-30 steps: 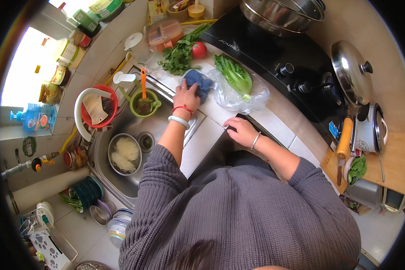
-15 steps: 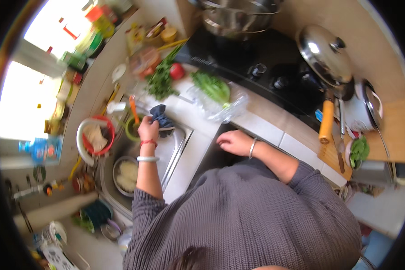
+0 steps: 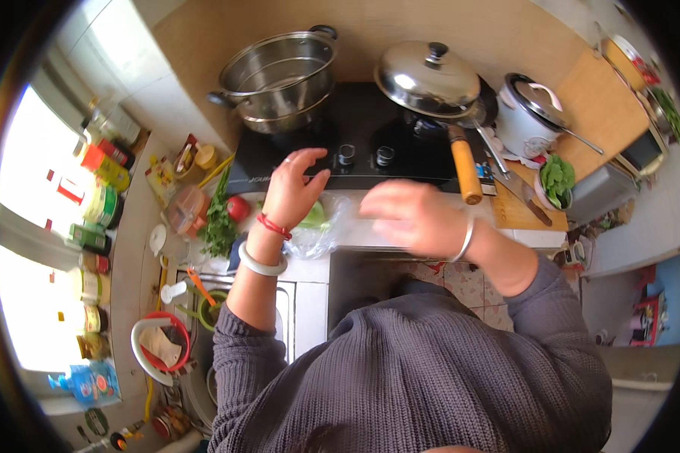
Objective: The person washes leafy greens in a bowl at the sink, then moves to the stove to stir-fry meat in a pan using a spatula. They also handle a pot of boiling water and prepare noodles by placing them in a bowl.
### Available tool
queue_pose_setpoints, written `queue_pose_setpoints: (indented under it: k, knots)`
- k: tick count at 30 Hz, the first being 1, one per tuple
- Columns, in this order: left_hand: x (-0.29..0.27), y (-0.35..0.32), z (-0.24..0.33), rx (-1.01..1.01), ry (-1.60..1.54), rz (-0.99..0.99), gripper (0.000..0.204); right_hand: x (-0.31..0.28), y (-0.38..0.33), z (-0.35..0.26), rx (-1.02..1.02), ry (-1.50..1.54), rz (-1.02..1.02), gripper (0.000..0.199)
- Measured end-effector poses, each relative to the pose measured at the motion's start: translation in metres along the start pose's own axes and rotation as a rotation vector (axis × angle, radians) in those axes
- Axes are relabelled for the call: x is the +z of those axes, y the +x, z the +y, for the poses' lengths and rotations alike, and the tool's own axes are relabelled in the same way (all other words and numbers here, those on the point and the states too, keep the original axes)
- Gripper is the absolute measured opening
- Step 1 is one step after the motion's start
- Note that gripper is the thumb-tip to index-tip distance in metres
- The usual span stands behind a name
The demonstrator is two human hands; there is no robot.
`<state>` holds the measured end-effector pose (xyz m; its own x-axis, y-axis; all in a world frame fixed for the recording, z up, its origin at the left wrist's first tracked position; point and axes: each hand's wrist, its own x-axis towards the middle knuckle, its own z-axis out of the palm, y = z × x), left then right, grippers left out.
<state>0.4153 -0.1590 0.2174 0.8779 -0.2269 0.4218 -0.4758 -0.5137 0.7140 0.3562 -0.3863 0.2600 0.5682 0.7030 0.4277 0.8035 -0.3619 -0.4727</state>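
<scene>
My left hand [image 3: 298,183] is raised over the front edge of the black cooktop [image 3: 359,167], its thumb and fingers apart with nothing in them. To its right hovers my right hand [image 3: 409,215], slightly smeared by motion, fingers stretched out and empty. Partly hidden under the left hand and wrist lies a green leafy vegetable [image 3: 314,216] on a clear plastic bag [image 3: 321,240]. A dark blue cloth [image 3: 236,249] shows beside my left forearm, mostly covered by it. Left of that wrist are a bunch of green herbs [image 3: 218,223] and a red tomato [image 3: 238,209].
A steel steamer pot [image 3: 279,83] and a lidded pan [image 3: 431,79] with a wooden handle [image 3: 465,167] stand on the cooktop. At right are a knife [image 3: 535,205] on a cutting board [image 3: 512,215], and a white cooker [image 3: 527,124]. A red basin [image 3: 180,343] sits left of the sink.
My left hand has let go of the dark cloth and moved from the sink to the cooktop's edge. My right hand has lifted with fingers extended. The view has turned rightward.
</scene>
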Motion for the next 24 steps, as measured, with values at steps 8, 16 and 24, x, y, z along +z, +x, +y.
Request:
queue_pose_setpoints:
  k: [8,16,24]
  knots:
    - [0.052,0.139,0.067,0.418,0.321,-0.021,0.034,-0.109,-0.109,0.108,0.646,-0.58,0.298,0.025]
    - [0.159,0.303,0.092,0.129,0.872,-0.198,0.045,-0.097,-0.12,0.16,0.796,-0.414,0.13,0.035]
    - [0.187,0.334,0.097,-0.088,0.883,-0.293,0.045,-0.121,-0.149,0.197,0.878,-0.266,0.153,0.044]
